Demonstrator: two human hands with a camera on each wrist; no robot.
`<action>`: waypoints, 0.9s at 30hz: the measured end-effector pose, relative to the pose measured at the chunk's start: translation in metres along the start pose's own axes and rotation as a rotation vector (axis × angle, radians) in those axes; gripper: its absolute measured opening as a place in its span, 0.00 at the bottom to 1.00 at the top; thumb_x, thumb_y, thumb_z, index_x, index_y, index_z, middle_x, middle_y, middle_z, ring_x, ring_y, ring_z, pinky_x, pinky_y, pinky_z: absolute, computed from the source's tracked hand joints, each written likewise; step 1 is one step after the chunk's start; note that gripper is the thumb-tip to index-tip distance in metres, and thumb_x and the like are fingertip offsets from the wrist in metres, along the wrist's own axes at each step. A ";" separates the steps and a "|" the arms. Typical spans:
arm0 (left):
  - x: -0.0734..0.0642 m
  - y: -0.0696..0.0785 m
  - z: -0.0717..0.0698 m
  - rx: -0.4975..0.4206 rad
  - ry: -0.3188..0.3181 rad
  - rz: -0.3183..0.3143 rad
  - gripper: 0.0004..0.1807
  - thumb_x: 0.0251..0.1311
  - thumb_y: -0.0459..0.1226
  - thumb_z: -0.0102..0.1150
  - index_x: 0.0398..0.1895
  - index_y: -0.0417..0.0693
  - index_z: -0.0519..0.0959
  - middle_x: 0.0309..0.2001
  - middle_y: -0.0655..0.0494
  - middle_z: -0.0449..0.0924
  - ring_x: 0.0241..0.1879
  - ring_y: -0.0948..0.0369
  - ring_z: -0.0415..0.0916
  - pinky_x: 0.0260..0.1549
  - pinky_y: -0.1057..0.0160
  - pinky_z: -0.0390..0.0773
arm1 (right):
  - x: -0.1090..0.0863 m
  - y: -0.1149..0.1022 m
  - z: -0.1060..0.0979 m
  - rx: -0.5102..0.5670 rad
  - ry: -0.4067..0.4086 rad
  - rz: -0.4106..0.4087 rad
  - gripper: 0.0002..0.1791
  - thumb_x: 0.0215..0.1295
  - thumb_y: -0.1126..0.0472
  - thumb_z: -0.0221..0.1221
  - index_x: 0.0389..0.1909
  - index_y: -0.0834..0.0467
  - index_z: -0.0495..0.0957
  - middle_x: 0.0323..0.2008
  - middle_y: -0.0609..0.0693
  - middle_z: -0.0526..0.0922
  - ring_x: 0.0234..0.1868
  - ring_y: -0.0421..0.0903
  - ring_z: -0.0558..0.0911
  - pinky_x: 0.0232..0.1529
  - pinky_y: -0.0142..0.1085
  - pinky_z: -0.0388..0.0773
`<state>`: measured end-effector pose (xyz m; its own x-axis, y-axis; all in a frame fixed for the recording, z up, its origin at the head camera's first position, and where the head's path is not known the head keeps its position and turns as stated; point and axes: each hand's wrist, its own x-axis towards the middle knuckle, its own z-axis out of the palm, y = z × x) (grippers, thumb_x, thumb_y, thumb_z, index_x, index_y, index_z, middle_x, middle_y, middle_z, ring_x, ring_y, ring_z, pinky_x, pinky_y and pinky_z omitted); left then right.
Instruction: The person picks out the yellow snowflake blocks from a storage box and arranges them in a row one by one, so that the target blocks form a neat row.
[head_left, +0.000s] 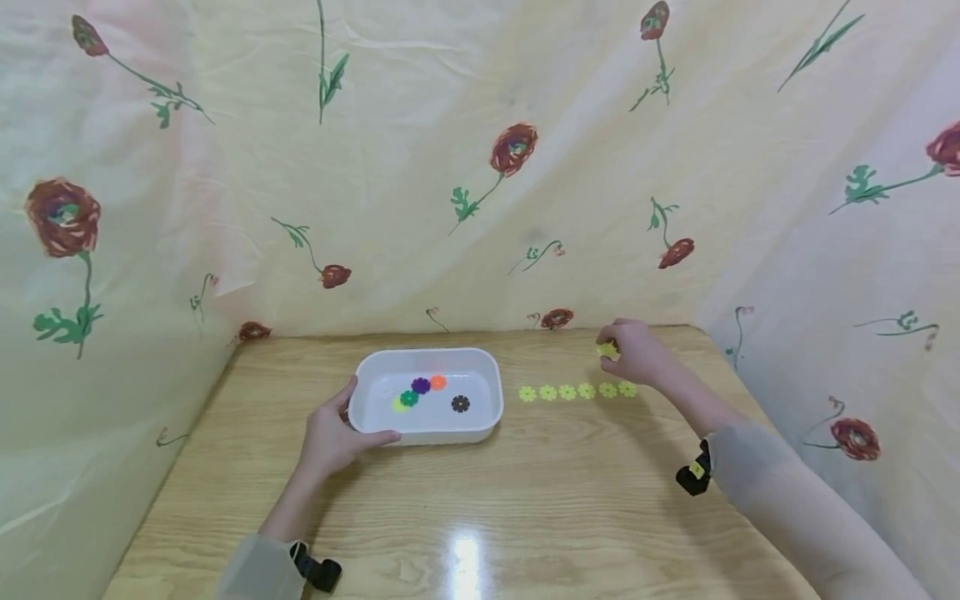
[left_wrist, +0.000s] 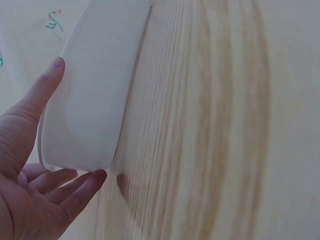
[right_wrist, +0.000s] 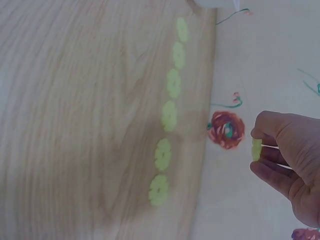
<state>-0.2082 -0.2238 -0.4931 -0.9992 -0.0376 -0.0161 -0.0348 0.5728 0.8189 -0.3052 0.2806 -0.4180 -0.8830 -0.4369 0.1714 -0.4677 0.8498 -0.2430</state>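
Observation:
A white plastic tub (head_left: 426,437) stands left of centre on the table. My left hand (head_left: 332,436) grips its near-left corner, thumb along the near wall and fingers against the end wall, as the left wrist view also shows. Inside the tub lie flower-shaped plastic discs: purple (head_left: 421,386), orange (head_left: 438,382), green (head_left: 408,398), yellow-green (head_left: 400,406) and a dark one (head_left: 461,403) set apart. My right hand (head_left: 634,353) pinches a yellow disc (right_wrist: 256,149) between thumb and fingertips, raised above the table. Several matching yellow discs (head_left: 567,392) lie in a straight row beside the tub.
The wood-grain table (head_left: 525,500) reaches back to a flower-printed cloth (head_left: 405,167) that hangs behind and at both sides. Dark wrist cameras (head_left: 693,472) are strapped at both sleeves. The right forearm comes in over the table's right side.

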 end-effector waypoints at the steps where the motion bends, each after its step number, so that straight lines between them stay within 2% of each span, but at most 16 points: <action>1: 0.000 0.000 0.000 -0.001 -0.001 0.000 0.68 0.44 0.54 0.88 0.84 0.42 0.57 0.81 0.39 0.64 0.72 0.42 0.74 0.69 0.44 0.77 | -0.002 0.003 0.001 -0.006 -0.002 -0.001 0.13 0.58 0.69 0.70 0.44 0.71 0.86 0.36 0.63 0.87 0.35 0.54 0.84 0.40 0.50 0.85; 10: -0.001 0.000 0.001 -0.008 -0.001 -0.009 0.67 0.45 0.52 0.88 0.85 0.43 0.56 0.81 0.40 0.63 0.74 0.42 0.72 0.70 0.45 0.76 | -0.023 0.022 0.001 -0.012 -0.055 0.071 0.15 0.61 0.67 0.70 0.46 0.71 0.86 0.40 0.64 0.87 0.40 0.57 0.85 0.44 0.55 0.84; 16: -0.001 0.000 0.000 -0.011 -0.004 -0.013 0.67 0.45 0.52 0.87 0.85 0.43 0.56 0.82 0.40 0.62 0.75 0.42 0.70 0.71 0.45 0.74 | -0.032 0.037 0.005 -0.011 -0.066 0.099 0.14 0.60 0.67 0.71 0.44 0.71 0.86 0.38 0.65 0.87 0.38 0.56 0.84 0.42 0.54 0.84; 23: 0.001 -0.002 0.000 -0.009 0.001 -0.011 0.67 0.45 0.52 0.88 0.85 0.43 0.57 0.82 0.40 0.62 0.75 0.42 0.70 0.71 0.46 0.74 | -0.040 0.051 0.010 -0.043 -0.050 0.123 0.13 0.59 0.65 0.73 0.41 0.70 0.86 0.34 0.62 0.87 0.35 0.54 0.84 0.40 0.53 0.84; 27: 0.001 -0.002 0.000 -0.012 -0.001 -0.012 0.67 0.45 0.52 0.88 0.85 0.42 0.57 0.82 0.40 0.62 0.75 0.42 0.70 0.71 0.45 0.74 | -0.044 0.055 0.013 -0.048 -0.072 0.140 0.14 0.60 0.64 0.73 0.41 0.70 0.86 0.34 0.61 0.87 0.34 0.52 0.84 0.40 0.52 0.84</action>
<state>-0.2088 -0.2245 -0.4945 -0.9987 -0.0432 -0.0268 -0.0465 0.5626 0.8254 -0.2927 0.3423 -0.4513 -0.9407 -0.3322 0.0696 -0.3393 0.9162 -0.2134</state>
